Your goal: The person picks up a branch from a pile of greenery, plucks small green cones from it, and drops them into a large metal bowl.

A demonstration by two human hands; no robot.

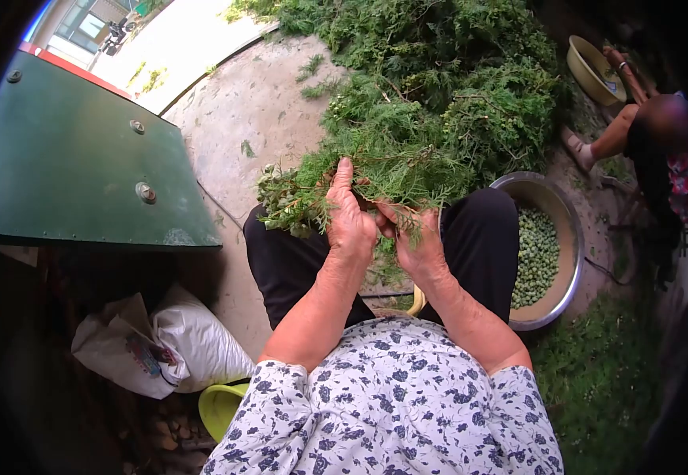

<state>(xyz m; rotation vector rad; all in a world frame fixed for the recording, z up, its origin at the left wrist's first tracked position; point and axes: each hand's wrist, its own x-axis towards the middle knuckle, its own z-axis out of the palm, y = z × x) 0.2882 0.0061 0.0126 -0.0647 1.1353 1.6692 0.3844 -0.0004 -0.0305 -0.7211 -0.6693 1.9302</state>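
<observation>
A leafy green conifer branch [304,194], with flat scaly foliage and small pale green berries, is held almost level above the knees, mid-scene. Its berry end points left and its bushy part spreads right.

Two hands, one left hand [350,226] and one right hand [417,245], share one leafy sprig [312,194]. One heap of green branches [439,71] lies beyond. Two basins show: one metal basin [569,229] and one yellow basin [589,67]. One other person [661,127] sits nearby; one white sack [193,340] lies below.
</observation>
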